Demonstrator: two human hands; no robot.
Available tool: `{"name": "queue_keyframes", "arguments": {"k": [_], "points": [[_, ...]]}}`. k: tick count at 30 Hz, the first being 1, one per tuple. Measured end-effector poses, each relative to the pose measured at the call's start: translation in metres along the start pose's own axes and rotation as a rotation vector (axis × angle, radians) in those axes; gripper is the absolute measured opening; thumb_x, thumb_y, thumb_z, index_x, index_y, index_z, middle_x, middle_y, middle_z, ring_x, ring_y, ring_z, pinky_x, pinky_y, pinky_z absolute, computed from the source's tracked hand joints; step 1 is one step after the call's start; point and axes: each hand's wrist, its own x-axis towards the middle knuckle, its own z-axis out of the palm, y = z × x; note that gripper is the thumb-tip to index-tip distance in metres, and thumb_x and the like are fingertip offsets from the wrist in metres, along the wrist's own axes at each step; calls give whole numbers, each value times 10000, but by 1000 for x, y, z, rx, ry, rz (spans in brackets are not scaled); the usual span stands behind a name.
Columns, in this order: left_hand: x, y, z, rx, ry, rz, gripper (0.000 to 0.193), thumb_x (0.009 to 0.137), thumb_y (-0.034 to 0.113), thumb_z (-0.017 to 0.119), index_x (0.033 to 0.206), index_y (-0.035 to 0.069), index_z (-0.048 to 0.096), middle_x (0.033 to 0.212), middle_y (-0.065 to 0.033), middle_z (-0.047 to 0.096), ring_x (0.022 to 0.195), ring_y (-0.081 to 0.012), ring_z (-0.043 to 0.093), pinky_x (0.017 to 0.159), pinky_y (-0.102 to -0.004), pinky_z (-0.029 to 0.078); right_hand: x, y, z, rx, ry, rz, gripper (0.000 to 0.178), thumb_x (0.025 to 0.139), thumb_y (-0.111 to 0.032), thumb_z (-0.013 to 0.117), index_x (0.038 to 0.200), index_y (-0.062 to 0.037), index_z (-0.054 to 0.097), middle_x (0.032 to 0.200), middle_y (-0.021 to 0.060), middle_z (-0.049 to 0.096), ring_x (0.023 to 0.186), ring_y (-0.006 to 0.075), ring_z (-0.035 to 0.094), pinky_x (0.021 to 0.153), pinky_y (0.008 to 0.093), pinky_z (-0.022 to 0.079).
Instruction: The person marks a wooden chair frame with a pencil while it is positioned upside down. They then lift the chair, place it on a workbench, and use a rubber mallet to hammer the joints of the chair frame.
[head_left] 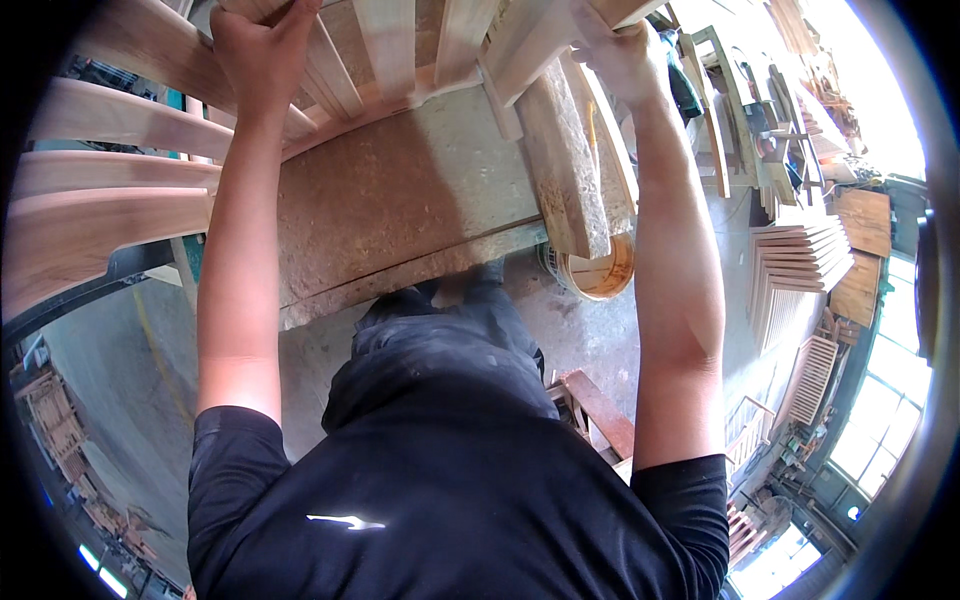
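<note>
A pale wooden frame with several flat slats [385, 45] stands on the worn workbench [390, 200], joined along a curved bottom rail [350, 118]. Both my arms stretch out to it. At the upper left, my left hand [258, 45] is closed round the upper part of one slat, its thumb lying along the wood. My right hand [628, 65] grips a wooden side piece [535, 50] of the frame near the top edge of the view; bright light washes out its fingers. The frame's top is cut off by the view.
More curved wooden slats [120, 180] fan out on the left. Beside the frame on the right lies a rough timber block [565, 170], overhanging the bench above a round bucket [600, 272]. Stacked slatted panels [800, 260] lean farther right. A reddish board [600, 410] lies low by my right side.
</note>
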Motion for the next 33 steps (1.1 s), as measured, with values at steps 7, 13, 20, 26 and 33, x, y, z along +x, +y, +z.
{"name": "queue_keyframes", "arguments": {"k": [7, 13, 20, 26, 33], "points": [[1, 0, 0, -12, 14, -8, 584, 760, 396, 907, 983, -80, 652, 915, -161, 713, 854, -229, 696, 811, -332, 540, -2, -16, -2, -185, -4, 147, 466, 976, -429, 665, 1077, 23, 720, 911, 151, 751, 764, 218, 750, 606, 344, 579], [1, 2, 0, -23, -26, -10, 607, 763, 406, 900, 996, -86, 632, 949, -174, 703, 858, -229, 684, 790, -341, 540, 5, 22, 2, -148, 12, -45, 455, 921, -464, 615, 964, -34, 758, 787, 91, 744, 764, 185, 740, 765, 334, 567], [-1, 7, 1, -5, -2, -53, 610, 766, 393, 899, 1013, -89, 618, 961, -176, 702, 877, -237, 688, 805, -342, 545, 6, 26, 3, -71, 7, -85, 461, 922, -449, 616, 979, -10, 748, 811, 103, 745, 739, 182, 740, 745, 322, 574], [0, 2, -3, -18, -30, -98, 630, 751, 389, 910, 1019, -97, 612, 965, -171, 709, 877, -235, 695, 805, -336, 548, 4, 14, 7, -89, 31, -58, 452, 934, -428, 628, 984, 9, 735, 814, 100, 742, 707, 177, 730, 707, 311, 574], [2, 9, 0, -30, -45, -119, 654, 744, 393, 914, 1019, -111, 600, 941, -177, 711, 867, -238, 699, 794, -340, 550, 15, 41, 12, 41, 46, -78, 443, 939, -403, 641, 1007, 29, 710, 837, 109, 738, 698, 172, 724, 673, 303, 575]]}}
